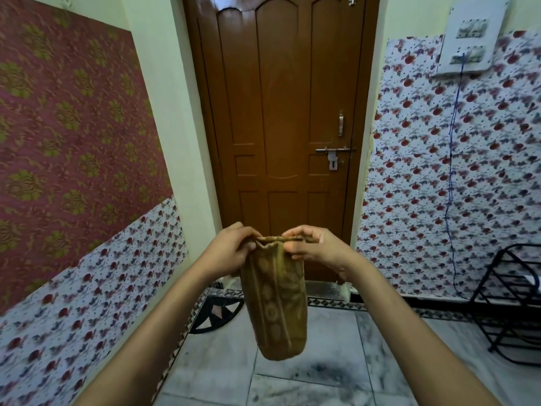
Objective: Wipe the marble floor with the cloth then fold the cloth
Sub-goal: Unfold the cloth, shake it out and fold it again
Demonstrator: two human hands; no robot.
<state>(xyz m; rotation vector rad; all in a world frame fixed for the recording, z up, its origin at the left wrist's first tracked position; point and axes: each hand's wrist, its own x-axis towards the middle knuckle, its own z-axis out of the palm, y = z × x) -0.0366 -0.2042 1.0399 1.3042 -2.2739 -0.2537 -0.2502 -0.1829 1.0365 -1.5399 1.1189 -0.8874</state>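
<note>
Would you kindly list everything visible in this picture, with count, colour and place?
patterned tan-brown cloth: one, hanging folded from both hands, centre.
grey-white marble floor: one, below, with a dark smudge.
brown panelled wooden door: one, closed, straight ahead.
silver metal door latch: one, on the door's right side.
white switch board: one, upper right wall.
blue cord: one, hanging from the board.
black metal rack: one, right edge.
left hand: one, pinching the cloth's top edge.
right hand: one, pinching the same edge.
</note>
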